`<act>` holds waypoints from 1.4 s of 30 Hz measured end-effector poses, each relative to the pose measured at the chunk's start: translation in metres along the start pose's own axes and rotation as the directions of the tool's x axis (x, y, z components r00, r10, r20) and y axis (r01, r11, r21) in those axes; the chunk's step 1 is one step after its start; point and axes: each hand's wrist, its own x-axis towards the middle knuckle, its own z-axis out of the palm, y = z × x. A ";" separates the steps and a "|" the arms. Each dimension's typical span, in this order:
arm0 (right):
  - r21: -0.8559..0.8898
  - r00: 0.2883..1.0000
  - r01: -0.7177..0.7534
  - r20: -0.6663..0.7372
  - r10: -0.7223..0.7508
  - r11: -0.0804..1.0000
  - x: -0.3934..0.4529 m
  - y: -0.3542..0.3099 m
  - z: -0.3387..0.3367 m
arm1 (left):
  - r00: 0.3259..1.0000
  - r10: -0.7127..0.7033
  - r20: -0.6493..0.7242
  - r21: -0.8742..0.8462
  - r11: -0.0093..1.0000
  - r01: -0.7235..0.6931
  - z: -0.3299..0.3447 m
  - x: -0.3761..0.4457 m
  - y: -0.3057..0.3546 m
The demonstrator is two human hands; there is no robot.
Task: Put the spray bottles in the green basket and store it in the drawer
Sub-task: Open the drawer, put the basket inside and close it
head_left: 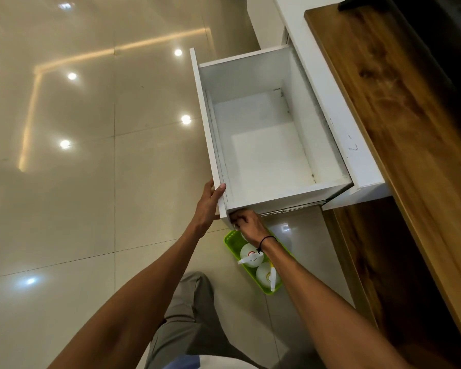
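Gripping the open drawer (pixel 266 145) front, both hands' fingers clamp its corner; the green basket (pixel 230 242) below the right hand (pixel 248 225) runs lengthwise away from the left hand (pixel 208 206), bottles (pixel 251 255) upright.

White drawer (pixel 264 145), green basket (pixel 230 242), white bottles (pixel 251 255) with rainbow marks, glossy beige floor (pixel 91 209), brown woodgrain surface (pixel 399 107).

Open drawer (pixel 264 145) projecting from the cabinet (pixel 399 107); basket (pixel 230 239) on floor (pixel 91 209) below, holding two bottles (pixel 250 255).

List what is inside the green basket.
Two white spray bottles lie in the green basket on the floor. The right hand and forearm cover its far end.
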 end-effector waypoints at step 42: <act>-0.010 0.784 -0.601 -0.202 0.587 0.799 -0.043 0.174 -0.041 | 0.978 -0.207 0.012 0.760 0.638 0.125 0.061 0.014 -0.142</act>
